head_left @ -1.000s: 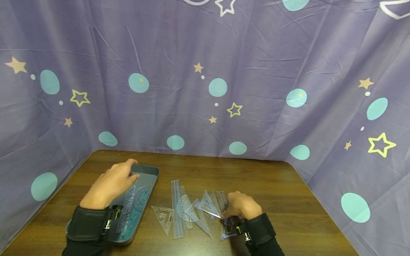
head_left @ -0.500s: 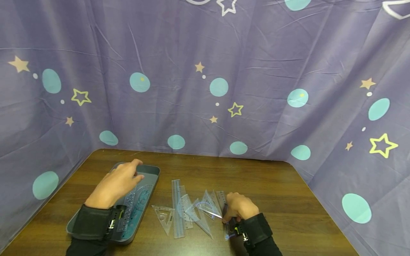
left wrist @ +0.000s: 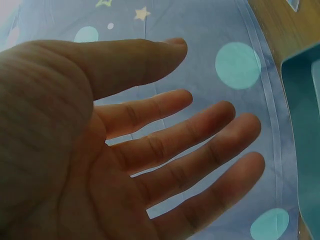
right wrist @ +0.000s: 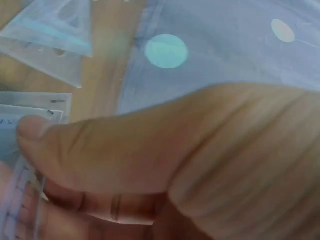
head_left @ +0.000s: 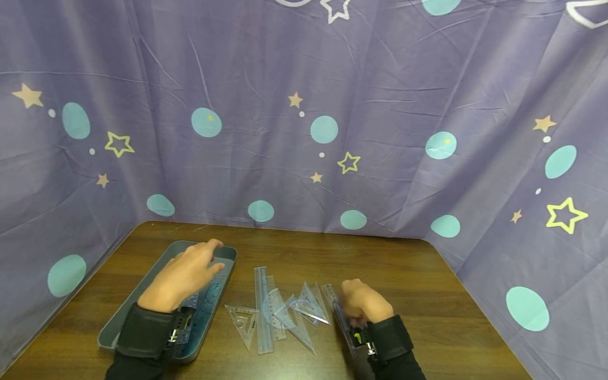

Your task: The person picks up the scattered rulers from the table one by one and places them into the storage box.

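Note:
My left hand [head_left: 182,274] hovers flat over a grey metal tin [head_left: 228,251], fingers straight and spread, holding nothing; the left wrist view shows its bare palm [left wrist: 150,150] with the tin's corner [left wrist: 307,125] at the right. Clear rulers and a teal protractor [head_left: 211,295] lie inside the tin. My right hand [head_left: 362,305] grips a clear ruler [head_left: 336,306] tipped on its edge just right of the pile. In the right wrist view its thumb [right wrist: 100,145] presses that ruler [right wrist: 25,120] against the curled fingers.
A pile of clear drawing tools lies mid-table: a long straight ruler [head_left: 262,311], a small set square [head_left: 243,322], a protractor [head_left: 275,309] and more set squares [head_left: 309,309]. A purple patterned cloth [head_left: 323,132] walls the brown table [head_left: 418,274] on three sides.
My right hand has picked the ruler off the table's right side and tipped it up on edge. My left hand has slid a little forward and right over the tin.

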A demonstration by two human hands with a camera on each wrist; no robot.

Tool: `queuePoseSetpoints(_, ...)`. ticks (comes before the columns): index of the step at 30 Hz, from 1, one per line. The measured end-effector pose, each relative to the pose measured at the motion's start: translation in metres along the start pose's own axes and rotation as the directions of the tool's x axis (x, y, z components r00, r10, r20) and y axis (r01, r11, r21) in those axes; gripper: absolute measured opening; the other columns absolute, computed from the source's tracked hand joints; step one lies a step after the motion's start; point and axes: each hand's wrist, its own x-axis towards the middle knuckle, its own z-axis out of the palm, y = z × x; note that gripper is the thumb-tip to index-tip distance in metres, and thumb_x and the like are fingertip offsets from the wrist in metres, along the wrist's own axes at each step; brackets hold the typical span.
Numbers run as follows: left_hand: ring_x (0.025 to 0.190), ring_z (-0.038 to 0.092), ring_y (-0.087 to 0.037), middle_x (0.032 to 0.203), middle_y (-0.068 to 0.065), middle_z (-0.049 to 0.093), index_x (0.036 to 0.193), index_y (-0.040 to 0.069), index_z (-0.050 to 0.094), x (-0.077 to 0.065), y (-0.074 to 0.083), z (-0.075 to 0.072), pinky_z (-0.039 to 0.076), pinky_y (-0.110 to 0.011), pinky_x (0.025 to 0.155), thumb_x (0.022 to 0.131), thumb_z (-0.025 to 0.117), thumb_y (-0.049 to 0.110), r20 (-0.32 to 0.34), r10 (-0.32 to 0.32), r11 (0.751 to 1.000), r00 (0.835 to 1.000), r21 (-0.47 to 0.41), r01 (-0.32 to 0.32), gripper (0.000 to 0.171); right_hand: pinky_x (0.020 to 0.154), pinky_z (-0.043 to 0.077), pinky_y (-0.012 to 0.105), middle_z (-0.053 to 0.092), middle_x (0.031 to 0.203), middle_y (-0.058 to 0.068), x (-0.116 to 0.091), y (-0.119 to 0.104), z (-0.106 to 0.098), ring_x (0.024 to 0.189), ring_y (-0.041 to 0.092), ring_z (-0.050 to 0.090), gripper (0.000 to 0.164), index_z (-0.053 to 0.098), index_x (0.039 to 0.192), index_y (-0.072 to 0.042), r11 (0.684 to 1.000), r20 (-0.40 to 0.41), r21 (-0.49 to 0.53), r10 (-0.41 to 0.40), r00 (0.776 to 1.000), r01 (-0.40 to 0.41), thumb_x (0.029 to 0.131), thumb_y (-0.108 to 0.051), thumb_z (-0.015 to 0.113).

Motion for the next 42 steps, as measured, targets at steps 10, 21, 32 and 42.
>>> queuePoseSetpoints(10, 0.124, 0.066, -0.038, 0.137, -0.017, 0.066, 0.149, 0.004, 0.055, 0.003, 0.02, 0.015, 0.059, -0.054, 0.092, 0.107, 0.07, 0.025, 0.009, 0.094, 0.994, 0.996, -0.057, -0.093, 0.049, 0.071, 0.058, 0.038, 0.07, 0.081, 0.003, -0.018, -0.002, -0.026, 0.078, 0.019, 0.065, 0.028, 0.072, 0.087, -0.005, 0.95, -0.2, 0.081, -0.28, 0.939, 0.301, 0.079, 0.019, 0.059)
queuePoseSetpoints(21, 0.144, 0.056, -0.042, 0.156, -0.018, 0.057, 0.154, 0.005, 0.053, 0.004, 0.038, 0.025, 0.05, -0.061, 0.114, 0.109, 0.067, 0.025, -0.046, 0.188, 0.979, 0.981, -0.077, -0.191, 0.052, 0.066, 0.049, 0.024, 0.066, 0.081, -0.005, -0.031, -0.021, -0.036, 0.074, 0.005, 0.059, 0.019, 0.063, 0.092, -0.013, 0.884, -0.346, 0.12, -0.389, 0.854, 0.451, 0.098, -0.001, 0.076)
queuePoseSetpoints(32, 0.13, 0.067, -0.029, 0.152, -0.012, 0.062, 0.153, 0.008, 0.055, -0.001, 0.064, 0.036, 0.059, -0.049, 0.104, 0.107, 0.072, 0.023, -0.098, 0.337, 0.937, 0.936, -0.064, -0.344, 0.051, 0.072, 0.058, 0.021, 0.073, 0.092, -0.004, -0.034, -0.035, -0.036, 0.085, 0.006, 0.073, 0.017, 0.066, 0.095, -0.013, 0.796, -0.459, 0.164, -0.462, 0.759, 0.583, 0.097, -0.002, 0.078)
queuePoseSetpoints(42, 0.111, 0.074, -0.022, 0.127, -0.005, 0.073, 0.14, 0.012, 0.063, -0.002, 0.075, 0.05, 0.062, -0.036, 0.084, 0.104, 0.075, 0.019, -0.074, 0.475, 0.876, 0.877, -0.057, -0.479, 0.039, 0.076, 0.06, 0.02, 0.077, 0.095, 0.001, -0.036, -0.049, -0.03, 0.087, 0.013, 0.077, 0.014, 0.069, 0.099, -0.011, 0.751, -0.5, 0.185, -0.483, 0.719, 0.633, 0.097, -0.003, 0.08)
